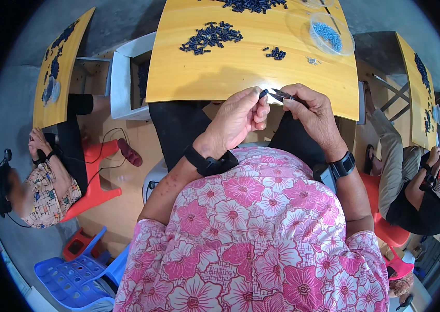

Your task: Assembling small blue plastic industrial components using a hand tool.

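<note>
My left hand pinches a small dark plastic piece between thumb and fingertips, just off the near edge of the wooden table. My right hand grips small metal snips, whose tips point left at the piece. Both wrists wear black bands. A heap of similar dark pieces lies at the table's middle, a few more dark pieces to its right, and another dark heap at the far edge.
A clear round bowl of blue bits stands at the table's right. A white bin sits left of the table. Seated people work at other tables at left and right. Blue crate lower left.
</note>
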`<state>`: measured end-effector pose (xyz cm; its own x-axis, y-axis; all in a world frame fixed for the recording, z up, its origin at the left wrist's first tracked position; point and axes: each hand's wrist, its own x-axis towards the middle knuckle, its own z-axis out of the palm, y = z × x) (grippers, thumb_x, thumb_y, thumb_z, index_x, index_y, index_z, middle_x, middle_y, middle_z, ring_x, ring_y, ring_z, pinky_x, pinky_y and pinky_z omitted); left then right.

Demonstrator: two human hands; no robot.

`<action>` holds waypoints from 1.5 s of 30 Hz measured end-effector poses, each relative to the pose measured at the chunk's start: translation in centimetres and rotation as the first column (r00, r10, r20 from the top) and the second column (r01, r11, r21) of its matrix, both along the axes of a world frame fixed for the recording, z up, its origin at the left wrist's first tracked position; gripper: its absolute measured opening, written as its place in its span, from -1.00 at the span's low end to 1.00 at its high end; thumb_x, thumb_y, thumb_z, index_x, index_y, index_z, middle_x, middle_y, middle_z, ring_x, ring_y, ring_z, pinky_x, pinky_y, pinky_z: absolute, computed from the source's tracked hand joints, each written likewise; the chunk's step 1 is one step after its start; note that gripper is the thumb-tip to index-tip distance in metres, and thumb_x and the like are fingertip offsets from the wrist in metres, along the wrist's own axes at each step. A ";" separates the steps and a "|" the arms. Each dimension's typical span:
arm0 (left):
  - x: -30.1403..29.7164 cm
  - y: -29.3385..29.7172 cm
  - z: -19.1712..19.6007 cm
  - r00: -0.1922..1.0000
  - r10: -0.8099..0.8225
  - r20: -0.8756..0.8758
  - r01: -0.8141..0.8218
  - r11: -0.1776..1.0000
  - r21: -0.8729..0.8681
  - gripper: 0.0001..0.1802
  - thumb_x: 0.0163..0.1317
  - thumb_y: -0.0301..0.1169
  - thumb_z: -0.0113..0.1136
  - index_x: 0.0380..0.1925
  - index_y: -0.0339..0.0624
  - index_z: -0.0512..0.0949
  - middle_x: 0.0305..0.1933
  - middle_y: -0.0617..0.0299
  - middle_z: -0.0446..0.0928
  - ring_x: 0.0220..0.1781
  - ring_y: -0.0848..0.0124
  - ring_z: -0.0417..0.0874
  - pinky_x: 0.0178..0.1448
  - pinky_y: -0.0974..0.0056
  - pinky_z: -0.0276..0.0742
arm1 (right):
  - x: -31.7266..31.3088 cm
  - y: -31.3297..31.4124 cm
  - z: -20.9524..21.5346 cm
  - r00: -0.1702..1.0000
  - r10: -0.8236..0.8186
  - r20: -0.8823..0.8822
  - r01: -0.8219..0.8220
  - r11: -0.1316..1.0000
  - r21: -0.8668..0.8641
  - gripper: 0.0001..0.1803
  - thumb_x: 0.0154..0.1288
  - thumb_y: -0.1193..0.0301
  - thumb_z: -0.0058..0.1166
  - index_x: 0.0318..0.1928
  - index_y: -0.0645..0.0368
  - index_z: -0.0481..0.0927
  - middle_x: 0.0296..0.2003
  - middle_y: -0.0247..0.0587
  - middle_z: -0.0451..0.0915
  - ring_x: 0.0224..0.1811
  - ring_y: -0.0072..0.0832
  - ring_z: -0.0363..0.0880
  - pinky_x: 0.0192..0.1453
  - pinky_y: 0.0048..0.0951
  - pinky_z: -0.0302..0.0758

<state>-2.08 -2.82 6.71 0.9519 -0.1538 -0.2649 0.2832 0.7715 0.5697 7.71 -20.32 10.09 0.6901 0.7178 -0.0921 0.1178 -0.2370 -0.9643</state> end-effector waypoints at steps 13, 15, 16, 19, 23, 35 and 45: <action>0.2 0.0 -0.1 0.995 0.015 -0.104 -0.016 1.000 -0.008 -0.70 0.46 -0.16 -0.13 -0.37 -0.09 0.39 -0.52 0.43 0.25 -0.46 0.60 0.23 -0.36 0.47 0.22 | -0.1 0.1 0.1 0.991 0.019 0.131 -0.011 0.998 -0.061 -0.78 0.25 0.57 0.05 -0.09 0.31 0.58 -0.34 -0.34 0.57 -0.24 -0.61 0.46 -0.06 -0.55 0.43; 0.2 0.0 -0.1 0.993 0.015 -0.119 -0.020 0.999 -0.037 -0.70 0.46 -0.15 -0.13 -0.38 -0.09 0.38 -0.53 0.43 0.24 -0.47 0.60 0.23 -0.36 0.47 0.22 | -0.3 0.2 -0.1 1.000 -0.006 -0.006 0.006 0.999 -0.052 -0.77 0.29 0.52 0.04 -0.07 0.31 0.57 -0.37 -0.39 0.54 -0.29 -0.63 0.45 -0.14 -0.56 0.43; 0.2 0.0 -0.1 0.992 0.018 -0.121 -0.024 0.999 -0.046 -0.69 0.46 -0.15 -0.12 -0.38 -0.09 0.38 -0.53 0.43 0.25 -0.47 0.60 0.22 -0.37 0.47 0.22 | -0.3 0.3 -0.2 1.000 -0.007 -0.006 0.007 0.999 -0.051 -0.77 0.29 0.52 0.04 -0.07 0.31 0.57 -0.37 -0.39 0.54 -0.29 -0.63 0.45 -0.14 -0.56 0.43; 0.3 0.0 -0.3 0.991 0.019 -0.131 -0.028 0.997 -0.068 -0.68 0.46 -0.14 -0.12 -0.39 -0.10 0.38 -0.53 0.42 0.25 -0.47 0.60 0.22 -0.37 0.47 0.22 | -0.2 0.3 -0.1 0.988 -0.026 -0.152 0.015 0.997 -0.071 -0.75 0.32 0.46 0.03 -0.04 0.27 0.58 -0.42 -0.48 0.48 -0.42 -0.72 0.38 -0.31 -0.63 0.38; 0.3 -0.1 0.0 0.985 0.025 -0.173 -0.044 0.994 -0.102 -0.68 0.46 -0.14 -0.12 -0.39 -0.11 0.38 -0.53 0.42 0.26 -0.48 0.59 0.22 -0.38 0.47 0.22 | -0.4 0.6 0.1 0.956 -0.042 -0.289 0.025 0.998 -0.062 -0.75 0.34 0.43 0.03 -0.01 0.19 0.59 -0.51 -0.58 0.41 -0.55 -0.83 0.24 -0.49 -0.72 0.21; 0.3 0.1 -0.5 0.974 0.022 -0.227 -0.073 0.973 -0.220 -0.68 0.46 -0.14 -0.12 -0.39 -0.10 0.38 -0.55 0.43 0.26 -0.50 0.59 0.21 -0.39 0.47 0.22 | -0.6 0.8 -0.1 0.919 -0.054 -0.390 0.045 0.998 -0.033 -0.76 0.33 0.43 0.03 -0.03 0.22 0.57 -0.57 -0.60 0.35 -0.60 -0.83 0.21 -0.56 -0.73 0.14; 0.2 0.1 -0.5 0.982 0.023 -0.188 -0.057 0.982 -0.181 -0.68 0.45 -0.13 -0.11 -0.39 -0.09 0.38 -0.55 0.43 0.27 -0.50 0.59 0.22 -0.39 0.48 0.23 | -0.5 0.9 0.4 0.901 -0.062 -0.430 0.050 0.998 -0.040 -0.77 0.32 0.42 0.05 -0.06 0.22 0.59 -0.59 -0.57 0.38 -0.63 -0.82 0.21 -0.59 -0.73 0.11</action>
